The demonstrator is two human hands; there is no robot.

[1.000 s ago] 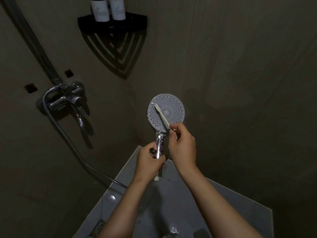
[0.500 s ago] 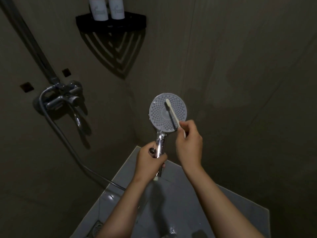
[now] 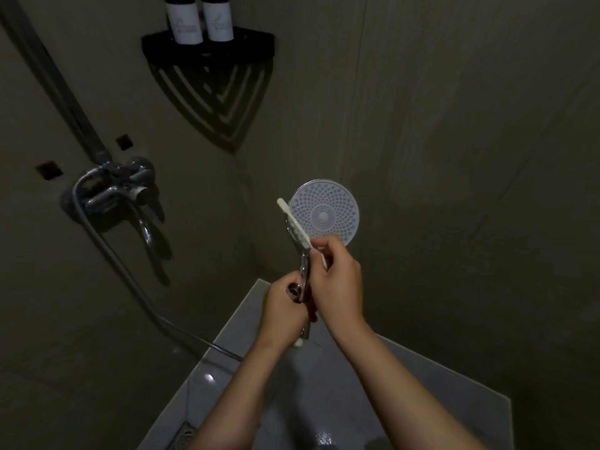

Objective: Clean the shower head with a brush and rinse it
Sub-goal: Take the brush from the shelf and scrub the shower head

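Observation:
A round shower head with a pale dotted face points toward me in the middle of the view. Its chrome handle runs down into my left hand, which grips it low. My right hand pinches a thin white brush near its lower end. The brush slants up to the left, its tip at the left rim of the shower head, just off the dotted face.
A chrome mixer tap is fixed to the left wall, and a hose runs from it down toward the floor. A black corner shelf holds two bottles. Grey floor tiles and a drain lie below.
The brush tip has swept from the centre of the dotted face to its left rim. My right hand has dropped lower and nearer my left hand. The shower head has shifted slightly right.

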